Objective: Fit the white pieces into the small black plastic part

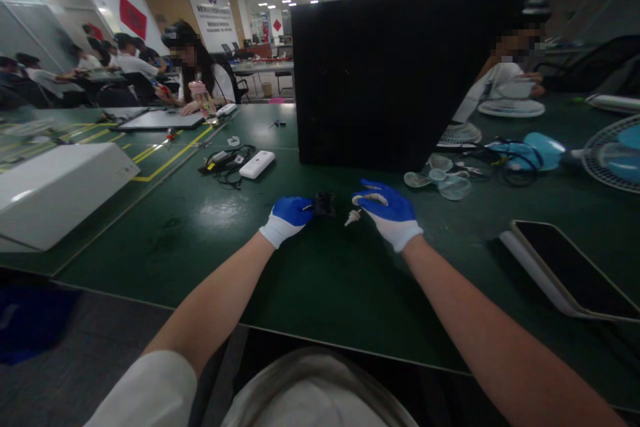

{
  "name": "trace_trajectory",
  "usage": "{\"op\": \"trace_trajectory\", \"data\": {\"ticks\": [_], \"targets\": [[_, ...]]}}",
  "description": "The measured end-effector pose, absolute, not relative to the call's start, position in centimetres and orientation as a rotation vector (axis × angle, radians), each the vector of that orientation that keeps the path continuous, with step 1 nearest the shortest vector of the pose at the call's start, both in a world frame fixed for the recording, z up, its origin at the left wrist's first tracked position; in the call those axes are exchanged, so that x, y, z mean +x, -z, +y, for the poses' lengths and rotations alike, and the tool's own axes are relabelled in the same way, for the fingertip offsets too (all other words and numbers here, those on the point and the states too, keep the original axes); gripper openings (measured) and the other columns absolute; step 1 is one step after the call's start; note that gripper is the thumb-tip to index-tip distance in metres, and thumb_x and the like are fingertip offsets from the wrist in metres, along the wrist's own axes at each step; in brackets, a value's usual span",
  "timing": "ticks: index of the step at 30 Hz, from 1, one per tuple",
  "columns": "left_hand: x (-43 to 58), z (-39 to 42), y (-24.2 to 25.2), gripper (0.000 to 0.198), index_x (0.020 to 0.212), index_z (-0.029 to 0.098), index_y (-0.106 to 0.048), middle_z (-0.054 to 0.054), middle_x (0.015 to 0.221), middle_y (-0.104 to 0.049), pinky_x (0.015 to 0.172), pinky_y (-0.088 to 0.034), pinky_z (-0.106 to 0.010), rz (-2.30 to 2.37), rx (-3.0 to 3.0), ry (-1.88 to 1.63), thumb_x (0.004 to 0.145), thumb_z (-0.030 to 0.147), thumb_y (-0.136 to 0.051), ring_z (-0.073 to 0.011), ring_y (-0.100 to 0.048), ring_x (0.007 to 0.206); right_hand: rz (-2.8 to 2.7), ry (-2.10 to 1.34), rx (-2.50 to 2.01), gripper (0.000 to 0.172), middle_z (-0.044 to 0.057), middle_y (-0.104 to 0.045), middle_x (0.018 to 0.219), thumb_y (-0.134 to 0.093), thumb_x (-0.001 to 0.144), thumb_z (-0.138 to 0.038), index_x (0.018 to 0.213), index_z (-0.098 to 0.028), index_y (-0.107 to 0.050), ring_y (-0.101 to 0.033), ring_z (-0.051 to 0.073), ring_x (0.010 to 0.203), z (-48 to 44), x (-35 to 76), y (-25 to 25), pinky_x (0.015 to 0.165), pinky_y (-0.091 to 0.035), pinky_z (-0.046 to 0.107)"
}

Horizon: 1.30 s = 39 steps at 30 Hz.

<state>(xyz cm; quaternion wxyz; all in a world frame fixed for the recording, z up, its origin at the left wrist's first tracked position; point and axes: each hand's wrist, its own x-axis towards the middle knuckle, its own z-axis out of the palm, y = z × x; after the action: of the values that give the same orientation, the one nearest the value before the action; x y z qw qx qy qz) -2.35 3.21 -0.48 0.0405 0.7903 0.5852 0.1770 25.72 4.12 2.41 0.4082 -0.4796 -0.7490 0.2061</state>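
Note:
Both my hands wear blue and white gloves over the green table [320, 280]. My left hand [291, 213] is closed on the left side of a small black part [325, 204], its fingers pressed together there. To the right, my right hand [387, 208] has its thumb and fingers apart and holds nothing. A small whitish fitting [353, 217] lies just left of my right fingertips, in the gap between the black part and that hand. The fine shape of the black part is too dark to make out.
A large black box [380, 80] stands behind my hands. Clear fan blades [439, 177] and a blue fan part [543, 151] lie right, a phone [570, 263] nearer. A white power bank [257, 164], cables [227, 161] and a white casing [60, 193] are left. People sit beyond.

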Motion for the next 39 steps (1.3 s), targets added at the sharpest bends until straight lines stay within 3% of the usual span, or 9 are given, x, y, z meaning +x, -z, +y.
{"op": "trace_trajectory", "data": {"ticks": [8, 11, 17, 23, 31, 39], "targets": [[-0.9, 2.2, 0.5, 0.027, 0.098, 0.025, -0.078, -0.004, 0.093, -0.078, 0.086, -0.054, -0.033, 1.548, 2.575, -0.587, 0.097, 0.029, -0.052, -0.0198, -0.072, 0.089, -2.099, -0.392, -1.128, 0.019, 0.005, -0.065, 0.139, -0.066, 0.09, -0.039, 0.092, -0.027, -0.08, -0.056, 0.031, 0.133, 2.0, 22.5, -2.8, 0.114, -0.038, 0.062], [-0.8, 2.1, 0.7, 0.025, 0.1, 0.026, -0.078, -0.003, 0.096, -0.079, 0.088, -0.054, -0.033, 1.495, 2.546, -0.647, 0.096, 0.028, -0.053, -0.0192, -0.072, 0.091, -2.127, -0.454, -1.088, 0.021, 0.005, -0.066, 0.138, -0.062, 0.092, -0.037, 0.094, -0.027, -0.08, -0.057, 0.029, 0.132, 1.8, 22.3, -2.5, 0.114, -0.04, 0.06], [-0.7, 2.0, 0.7, 0.025, 0.101, 0.027, -0.078, 0.0, 0.1, -0.079, 0.091, -0.054, -0.03, 1.423, 2.451, -0.759, 0.097, 0.027, -0.053, -0.017, -0.072, 0.093, -1.912, -0.436, -1.328, 0.035, 0.011, -0.068, 0.133, -0.065, 0.089, -0.042, 0.116, -0.023, -0.073, -0.061, 0.032, 0.126, 1.6, 22.1, -2.1, 0.107, -0.047, 0.059], [-0.6, 1.8, 0.3, 0.026, 0.098, 0.026, -0.079, 0.0, 0.096, -0.08, 0.089, -0.054, -0.029, 1.42, 2.443, -0.766, 0.096, 0.028, -0.053, -0.017, -0.073, 0.09, -1.959, -0.446, -1.437, 0.036, 0.012, -0.066, 0.134, -0.069, 0.083, -0.052, 0.102, -0.022, -0.076, -0.06, 0.035, 0.126, 2.0, 22.5, -2.1, 0.106, -0.046, 0.06], [-0.5, 1.7, 0.9, 0.026, 0.101, 0.027, -0.078, 0.0, 0.101, -0.08, 0.093, -0.054, -0.03, 1.365, 2.407, -0.847, 0.096, 0.026, -0.053, -0.0169, -0.073, 0.095, -2.113, -0.113, -1.124, 0.024, 0.006, -0.062, 0.144, -0.06, 0.093, -0.032, 0.109, -0.027, -0.077, -0.057, 0.031, 0.132, 1.1, 22.2, -3.1, 0.112, -0.041, 0.061], [-0.5, 1.5, 0.8, 0.03, 0.095, 0.024, -0.079, -0.001, 0.093, -0.079, 0.086, -0.055, -0.029, 1.364, 2.473, -0.798, 0.098, 0.03, -0.05, -0.0162, -0.072, 0.085, -2.131, -0.229, -1.283, 0.025, 0.008, -0.076, 0.118, -0.06, 0.092, -0.037, 0.092, -0.023, -0.081, -0.066, 0.034, 0.118, 1.3, 22.4, -3.0, 0.106, -0.048, 0.06]]}}
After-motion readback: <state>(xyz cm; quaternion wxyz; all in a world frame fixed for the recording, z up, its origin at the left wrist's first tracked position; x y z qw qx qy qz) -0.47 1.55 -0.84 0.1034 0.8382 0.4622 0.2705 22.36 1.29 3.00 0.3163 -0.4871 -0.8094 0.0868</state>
